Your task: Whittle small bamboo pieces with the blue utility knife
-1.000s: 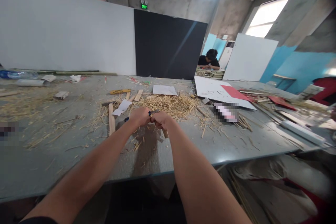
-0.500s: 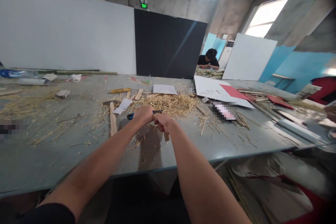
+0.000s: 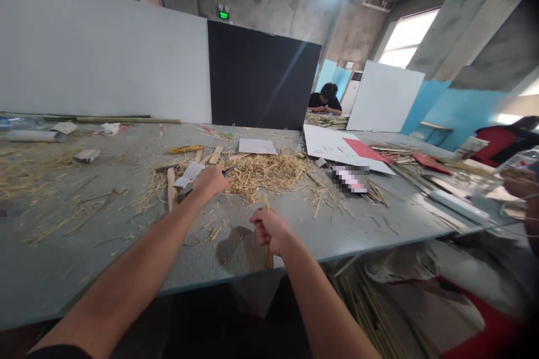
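My left hand (image 3: 209, 181) is closed round a blue-handled knife (image 3: 228, 170), its tip pointing at a heap of straw-coloured shavings (image 3: 264, 170). My right hand (image 3: 269, 230) is a fist gripping a short wooden stick (image 3: 268, 255), held upright near the front edge of the grey table (image 3: 126, 247). The two hands are well apart. A flat wooden slat (image 3: 170, 186) and a white paper scrap (image 3: 189, 173) lie just left of my left hand.
A white sheet (image 3: 257, 146) and a white board with a red piece (image 3: 341, 147) lie farther back. Long strips and tubes (image 3: 457, 205) litter the right side. A seated person (image 3: 323, 99) works at the far table; another person's hand (image 3: 517, 185) shows at right. Bamboo sticks (image 3: 370, 314) lie under the table.
The hands were together at the stick with the knife. Now they have separated: my right hand drew the stick back toward the table edge, and my left hand moved left with the knife.
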`<action>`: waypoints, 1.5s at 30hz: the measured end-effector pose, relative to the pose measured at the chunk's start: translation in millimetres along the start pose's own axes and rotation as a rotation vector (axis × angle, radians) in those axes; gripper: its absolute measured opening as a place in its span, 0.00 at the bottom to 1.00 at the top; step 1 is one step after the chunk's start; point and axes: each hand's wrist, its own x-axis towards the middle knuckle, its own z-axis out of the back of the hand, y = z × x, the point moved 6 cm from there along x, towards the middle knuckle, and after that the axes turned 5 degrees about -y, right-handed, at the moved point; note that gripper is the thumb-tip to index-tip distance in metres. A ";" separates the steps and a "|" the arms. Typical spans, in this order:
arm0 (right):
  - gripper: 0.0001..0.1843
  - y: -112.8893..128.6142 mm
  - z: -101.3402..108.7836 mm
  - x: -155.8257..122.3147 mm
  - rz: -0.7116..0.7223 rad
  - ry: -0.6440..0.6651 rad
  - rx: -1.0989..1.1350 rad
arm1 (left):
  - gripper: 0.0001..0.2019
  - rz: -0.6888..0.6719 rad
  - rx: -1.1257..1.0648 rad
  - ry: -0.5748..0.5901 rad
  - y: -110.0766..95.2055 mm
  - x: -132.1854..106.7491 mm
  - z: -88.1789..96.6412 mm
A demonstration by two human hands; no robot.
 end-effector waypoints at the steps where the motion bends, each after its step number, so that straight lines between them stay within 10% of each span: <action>1: 0.11 1.1 0.7 -0.5 0.009 0.043 0.025 | 0.16 -0.005 0.003 -0.003 -0.8 -1.0 -2.1; 23: 0.07 77.1 -12.6 103.8 0.524 0.254 -0.319 | 0.07 -0.308 0.020 -0.119 -29.7 -26.0 -5.8; 36: 0.10 76.7 -1.4 94.8 0.846 0.026 -0.617 | 0.05 -0.293 -0.060 -0.056 -38.1 -29.9 -13.8; 45: 0.15 72.8 -4.6 85.2 0.765 0.244 -0.520 | 0.05 -0.333 -0.107 0.014 -39.5 -34.4 -9.6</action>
